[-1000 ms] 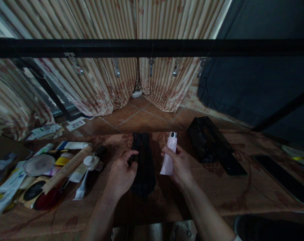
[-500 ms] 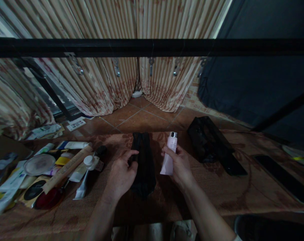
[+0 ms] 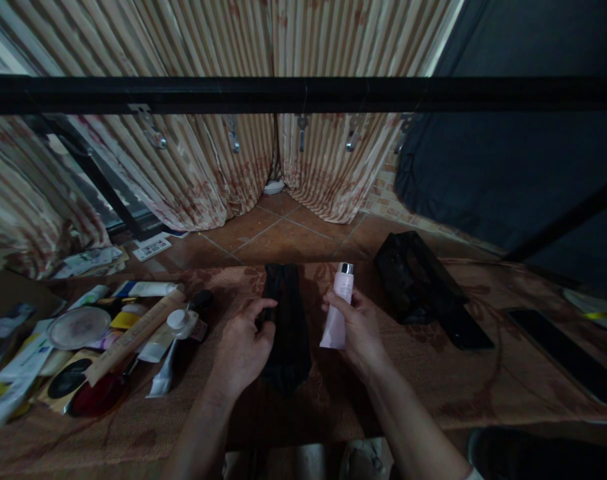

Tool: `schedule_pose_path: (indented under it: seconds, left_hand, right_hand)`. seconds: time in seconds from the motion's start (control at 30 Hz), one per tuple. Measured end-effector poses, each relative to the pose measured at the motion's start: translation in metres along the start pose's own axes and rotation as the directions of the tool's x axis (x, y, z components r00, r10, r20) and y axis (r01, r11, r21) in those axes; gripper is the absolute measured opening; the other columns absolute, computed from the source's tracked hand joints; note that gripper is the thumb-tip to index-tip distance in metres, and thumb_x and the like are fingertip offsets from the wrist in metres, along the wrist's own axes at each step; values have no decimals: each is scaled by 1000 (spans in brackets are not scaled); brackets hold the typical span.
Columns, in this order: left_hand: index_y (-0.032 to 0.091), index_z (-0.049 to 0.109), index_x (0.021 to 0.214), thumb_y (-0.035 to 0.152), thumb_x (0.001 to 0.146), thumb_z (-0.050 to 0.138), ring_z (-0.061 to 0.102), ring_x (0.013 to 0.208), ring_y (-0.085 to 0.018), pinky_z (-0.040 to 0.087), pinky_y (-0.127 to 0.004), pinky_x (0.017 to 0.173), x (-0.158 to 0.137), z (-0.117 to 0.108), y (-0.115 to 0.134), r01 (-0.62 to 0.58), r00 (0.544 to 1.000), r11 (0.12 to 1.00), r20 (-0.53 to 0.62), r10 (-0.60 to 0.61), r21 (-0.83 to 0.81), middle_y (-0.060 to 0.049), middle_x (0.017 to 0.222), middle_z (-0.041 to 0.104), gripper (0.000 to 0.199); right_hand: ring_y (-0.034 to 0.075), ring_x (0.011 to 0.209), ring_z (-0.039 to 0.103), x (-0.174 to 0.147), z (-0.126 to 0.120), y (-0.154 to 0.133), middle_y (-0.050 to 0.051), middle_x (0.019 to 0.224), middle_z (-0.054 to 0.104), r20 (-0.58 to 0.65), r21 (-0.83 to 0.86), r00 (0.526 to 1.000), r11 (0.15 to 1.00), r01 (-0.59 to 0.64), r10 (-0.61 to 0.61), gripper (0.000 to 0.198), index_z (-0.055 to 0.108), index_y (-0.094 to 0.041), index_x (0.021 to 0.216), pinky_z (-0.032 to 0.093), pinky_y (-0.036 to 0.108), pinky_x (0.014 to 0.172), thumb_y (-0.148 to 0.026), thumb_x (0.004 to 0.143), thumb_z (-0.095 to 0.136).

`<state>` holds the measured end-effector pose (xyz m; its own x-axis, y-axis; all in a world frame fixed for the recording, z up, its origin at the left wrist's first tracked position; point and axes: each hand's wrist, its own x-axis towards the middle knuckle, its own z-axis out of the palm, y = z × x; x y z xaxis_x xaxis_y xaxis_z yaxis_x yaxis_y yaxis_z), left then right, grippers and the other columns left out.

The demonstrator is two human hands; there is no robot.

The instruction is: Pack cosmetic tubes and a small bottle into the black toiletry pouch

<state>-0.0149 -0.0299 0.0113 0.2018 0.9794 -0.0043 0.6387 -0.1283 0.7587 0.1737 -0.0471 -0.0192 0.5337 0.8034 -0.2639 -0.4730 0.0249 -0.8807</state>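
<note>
A pale pink squeeze tube [image 3: 337,317] with a silver cap is in my right hand [image 3: 363,333], whose fingers wrap round its lower half. The cap points away from me. Just left of it, a long black pouch [image 3: 287,327] lies on the cloth-covered table [image 3: 413,393]. My left hand [image 3: 246,343] is at the pouch's left edge, with index finger and thumb curled over the dark fabric in a pinch. The other fingertips of that hand are hidden.
Left of my hands lies a pile of cosmetics, among them a white-capped bottle [image 3: 178,321], a round clear-lidded jar [image 3: 78,327] and a long tan packet [image 3: 133,337]. To the right are a black mesh bag [image 3: 408,277] and a dark phone-like slab [image 3: 566,353]. A black bar [image 3: 303,95] with hooks crosses ahead.
</note>
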Motion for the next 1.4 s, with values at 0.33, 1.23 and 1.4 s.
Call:
schedule_pose_path:
  seconds: [0.33, 1.23, 1.4]
  left_hand:
    - [22, 68, 112, 14, 80, 46, 65, 88, -20, 47, -32, 78, 0, 0, 1, -20, 1000, 1000, -17, 20, 18, -3, 103, 69, 39]
    - [24, 68, 112, 14, 79, 46, 64, 80, -17, 47, -29, 69, 1, 3, -2, -36, 999, 999, -33, 36, 5, -2, 98, 70, 41]
    - [23, 68, 112, 15, 79, 47, 65, 81, -18, 48, -30, 70, 0, 1, 0, -31, 999, 999, -27, 32, 21, -3, 103, 70, 40]
  right_hand:
    - [10, 57, 62, 1, 0, -1, -1, 69, 69, 6, 8, 1000, 1000, 3, -3, 43, 67, -16, 81, 47, 21, 54, -34, 51, 91]
    - [6, 43, 50, -3, 3, -1, -10, 55, 56, -8, 2, 1000, 1000, 22, -22, 51, 55, -20, 80, 41, 17, 38, -34, 49, 93]
    - [6, 42, 49, -3, 3, -1, -7, 60, 62, -70, 23, 997, 999, 28, -27, 42, 57, -19, 82, 38, 17, 37, -32, 55, 86]
